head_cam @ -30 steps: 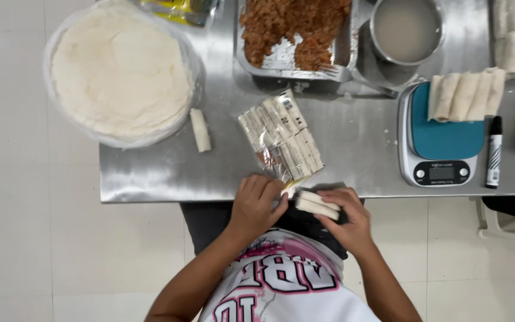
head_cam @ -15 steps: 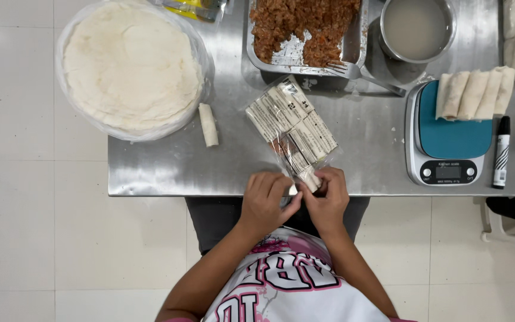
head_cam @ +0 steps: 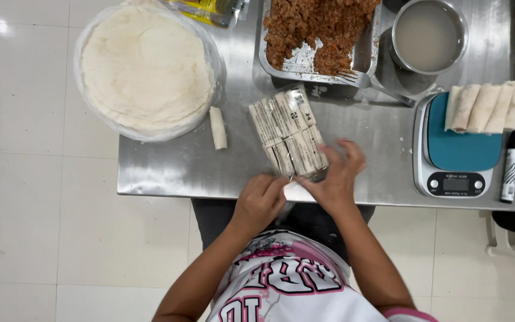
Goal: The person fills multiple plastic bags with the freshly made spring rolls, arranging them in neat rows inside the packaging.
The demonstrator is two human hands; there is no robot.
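Observation:
A clear plastic bag of pale rolled wraps (head_cam: 288, 134) lies on the steel table (head_cam: 180, 167) near its front edge. My right hand (head_cam: 336, 176) rests on the bag's near end, fingers spread, pressing a roll at the opening. My left hand (head_cam: 258, 203) is at the table's edge just below the bag, pinching the bag's mouth and the white roll end (head_cam: 298, 192) between both hands. One loose roll (head_cam: 217, 127) lies to the left of the bag.
A big bag-covered stack of round white wrappers (head_cam: 144, 65) sits at far left. Behind are a foil tray of brown filling (head_cam: 320, 33) with a fork, a metal bowl of cloudy liquid (head_cam: 428, 36), a blue scale (head_cam: 463, 152) holding several rolls, and a black marker (head_cam: 509, 166).
Both hands have moved up from below the table edge to the bag. The roll held in my right hand a second ago is now at the bag's mouth.

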